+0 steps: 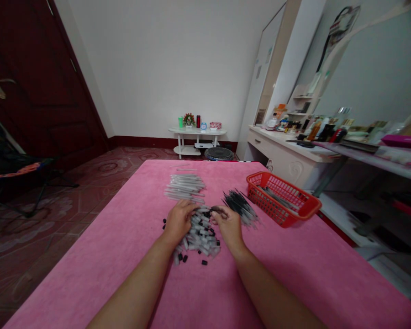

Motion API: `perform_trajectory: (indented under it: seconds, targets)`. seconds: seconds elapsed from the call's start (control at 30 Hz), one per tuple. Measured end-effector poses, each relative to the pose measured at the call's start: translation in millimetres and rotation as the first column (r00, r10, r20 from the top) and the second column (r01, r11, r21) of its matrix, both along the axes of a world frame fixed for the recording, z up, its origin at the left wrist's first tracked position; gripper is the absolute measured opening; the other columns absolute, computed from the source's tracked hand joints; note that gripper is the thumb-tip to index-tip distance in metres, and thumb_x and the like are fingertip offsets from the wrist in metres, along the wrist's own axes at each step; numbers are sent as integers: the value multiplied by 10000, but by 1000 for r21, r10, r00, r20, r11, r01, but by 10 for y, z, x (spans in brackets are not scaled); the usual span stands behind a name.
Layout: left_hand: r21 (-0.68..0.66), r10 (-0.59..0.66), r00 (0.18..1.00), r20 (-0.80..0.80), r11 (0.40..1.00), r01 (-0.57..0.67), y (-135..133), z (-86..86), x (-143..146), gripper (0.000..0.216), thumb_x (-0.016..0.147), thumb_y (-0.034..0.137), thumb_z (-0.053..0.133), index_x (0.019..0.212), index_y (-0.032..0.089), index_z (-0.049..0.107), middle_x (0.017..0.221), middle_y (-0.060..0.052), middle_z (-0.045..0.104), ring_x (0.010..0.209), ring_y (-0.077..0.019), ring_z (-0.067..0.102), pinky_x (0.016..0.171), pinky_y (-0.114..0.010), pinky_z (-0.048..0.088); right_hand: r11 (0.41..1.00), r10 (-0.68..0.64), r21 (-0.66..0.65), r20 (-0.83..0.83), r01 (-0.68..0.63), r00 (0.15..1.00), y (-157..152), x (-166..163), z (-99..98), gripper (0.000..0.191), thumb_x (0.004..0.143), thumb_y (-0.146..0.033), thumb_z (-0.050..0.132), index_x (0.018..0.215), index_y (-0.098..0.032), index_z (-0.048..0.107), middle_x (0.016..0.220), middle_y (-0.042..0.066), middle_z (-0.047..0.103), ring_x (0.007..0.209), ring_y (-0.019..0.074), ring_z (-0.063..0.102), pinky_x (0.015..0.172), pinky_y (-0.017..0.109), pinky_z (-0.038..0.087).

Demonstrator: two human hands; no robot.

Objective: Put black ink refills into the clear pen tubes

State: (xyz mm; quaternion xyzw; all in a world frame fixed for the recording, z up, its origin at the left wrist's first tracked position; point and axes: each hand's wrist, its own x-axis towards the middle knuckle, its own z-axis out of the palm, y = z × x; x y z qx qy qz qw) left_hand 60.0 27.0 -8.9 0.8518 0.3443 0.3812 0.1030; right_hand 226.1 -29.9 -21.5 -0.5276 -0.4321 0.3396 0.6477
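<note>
A loose pile of short translucent caps [202,240] mixed with small black plugs [204,262] lies on the pink cloth between my hands. My left hand [179,221] rests at the pile's upper left, its fingers bent and closed; what they hold, if anything, is hidden. At the upper right of the pile, my right hand [229,225] has its thumb and fingers pinched together. Something small and dark is at those fingertips, too small to name. Beyond my left hand lies a stack of pale pen barrels [185,185]. Thin dark-tipped pen refills [239,208] lie to the right of my right hand.
A red plastic basket [284,198] holding several slender sticks stands at the right on the pink-covered table [123,246]. A white dresser [287,153] with bottles is farther right. A low white stand [197,131] is against the back wall, and a folding chair [13,169] is left.
</note>
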Motion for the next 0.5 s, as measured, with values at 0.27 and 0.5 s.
perform_trajectory:
  seconds: [0.27, 0.5]
  targets:
    - [-9, 5, 1000, -31, 1000, -6, -1, -1, 0, 331, 790, 47, 495, 1005, 223, 676, 915, -47, 634, 905, -186, 543, 803, -313, 459, 1000, -6, 4, 81, 6, 997, 1, -15, -18, 172, 690, -274, 613, 802, -154, 666, 672, 35, 647, 584, 163, 605, 521, 262, 515]
    - [11, -8, 997, -81, 1000, 9, -21, 14, 10, 329, 791, 54, 511, 1007, 236, 677, 901, -50, 626, 904, -186, 544, 792, -303, 455, 999, -44, 2, 170, 44, 984, 49, 10, -65, 151, 714, -259, 589, 824, -166, 635, 714, 38, 652, 618, 173, 623, 554, 264, 500]
